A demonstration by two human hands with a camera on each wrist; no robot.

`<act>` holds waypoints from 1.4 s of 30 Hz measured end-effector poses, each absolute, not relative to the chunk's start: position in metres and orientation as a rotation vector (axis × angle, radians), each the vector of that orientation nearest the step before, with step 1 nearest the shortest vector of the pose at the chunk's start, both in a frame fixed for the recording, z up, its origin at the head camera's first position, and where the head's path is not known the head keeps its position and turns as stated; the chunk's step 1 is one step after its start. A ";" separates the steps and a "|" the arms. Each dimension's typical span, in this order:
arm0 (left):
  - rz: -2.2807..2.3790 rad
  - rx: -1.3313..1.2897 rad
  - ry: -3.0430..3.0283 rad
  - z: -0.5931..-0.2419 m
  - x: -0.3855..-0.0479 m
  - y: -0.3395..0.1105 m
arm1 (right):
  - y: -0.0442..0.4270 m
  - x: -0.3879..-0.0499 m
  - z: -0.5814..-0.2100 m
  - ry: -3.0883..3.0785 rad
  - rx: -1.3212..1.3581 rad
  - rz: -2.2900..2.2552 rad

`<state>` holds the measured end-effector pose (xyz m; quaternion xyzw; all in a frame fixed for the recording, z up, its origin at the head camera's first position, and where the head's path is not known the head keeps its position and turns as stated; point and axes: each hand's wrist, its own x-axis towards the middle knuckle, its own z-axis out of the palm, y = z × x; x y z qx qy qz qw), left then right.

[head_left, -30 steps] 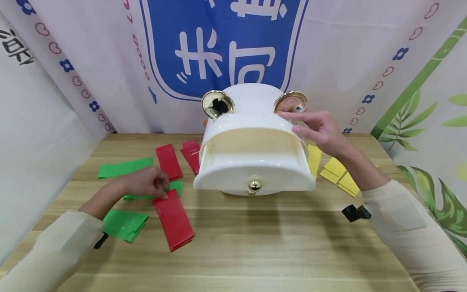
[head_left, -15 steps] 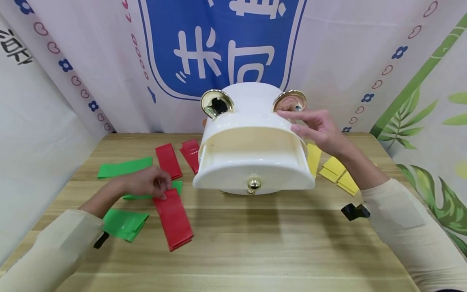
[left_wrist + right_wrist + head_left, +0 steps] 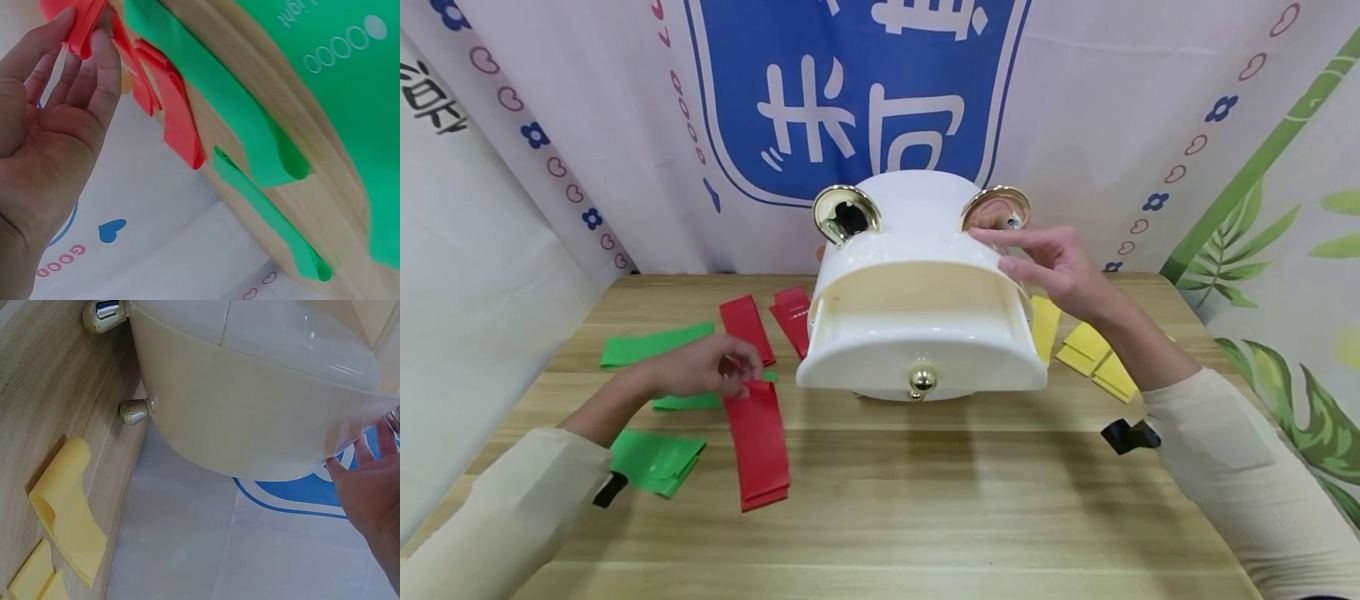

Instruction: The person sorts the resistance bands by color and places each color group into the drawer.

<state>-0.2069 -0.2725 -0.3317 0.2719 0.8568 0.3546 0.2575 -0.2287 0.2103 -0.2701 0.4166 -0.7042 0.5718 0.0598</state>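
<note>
In the head view, my left hand (image 3: pixel 707 367) pinches the upper end of a folded red band (image 3: pixel 758 446), which hangs over the table left of a white box (image 3: pixel 917 217). The left wrist view shows thumb and fingers around that red band (image 3: pixel 86 25). The box has gold-rimmed eyes and a front drawer (image 3: pixel 921 358) with a gold knob, standing pulled out. My right hand (image 3: pixel 1060 271) rests its fingertips on the box's upper right side, near the right eye (image 3: pixel 997 208). In the right wrist view, the right hand (image 3: pixel 369 487) touches the box's side with fingers extended.
Green bands (image 3: pixel 658 343) lie on the left of the table (image 3: pixel 925 533), one pile (image 3: pixel 657 460) near the left sleeve. Two red bundles (image 3: pixel 747 331) lie further back. Yellow bands (image 3: pixel 1084 348) lie right of the box. A printed cloth (image 3: pixel 1075 100) hangs behind.
My left hand has risen slightly and moved right, still pinching the red band, which now hangs more upright. The right hand and the box look unchanged.
</note>
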 end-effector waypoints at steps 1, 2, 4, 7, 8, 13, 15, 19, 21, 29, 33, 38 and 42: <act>0.975 0.743 2.324 -0.330 -0.206 -0.272 | 0.210 -0.229 -0.270 -2.132 1.260 1.730; 0.989 0.749 2.322 -0.328 -0.206 -0.271 | 0.210 -0.229 -0.270 -2.133 1.258 1.727; 1.011 0.763 2.324 -0.324 -0.205 -0.269 | 0.210 -0.228 -0.270 -2.137 1.253 1.723; 1.047 0.785 2.328 -0.318 -0.205 -0.267 | 0.210 -0.228 -0.270 -2.139 1.249 1.721; 1.056 0.799 2.330 -0.316 -0.204 -0.266 | 0.210 -0.228 -0.270 -2.139 1.249 1.721; 1.076 0.832 2.352 -0.303 -0.203 -0.261 | 0.210 -0.228 -0.269 -2.135 1.255 1.731; 1.070 0.819 2.362 -0.298 -0.202 -0.258 | 0.210 -0.229 -0.269 -2.133 1.260 1.736; 1.059 0.823 2.385 -0.290 -0.200 -0.255 | 0.210 -0.229 -0.269 -2.133 1.261 1.730; 1.054 0.844 2.395 -0.287 -0.199 -0.254 | 0.210 -0.229 -0.269 -2.136 1.258 1.719; 1.101 0.869 2.436 -0.276 -0.194 -0.251 | 0.210 -0.228 -0.268 -2.142 1.261 1.690; 1.149 0.910 2.476 -0.272 -0.190 -0.250 | 0.210 -0.228 -0.268 -2.154 1.252 1.690; 1.206 0.929 2.543 -0.266 -0.187 -0.248 | 0.210 -0.228 -0.268 -2.161 1.245 1.685; 1.245 0.929 2.636 -0.262 -0.184 -0.247 | 0.209 -0.227 -0.268 -2.161 1.243 1.682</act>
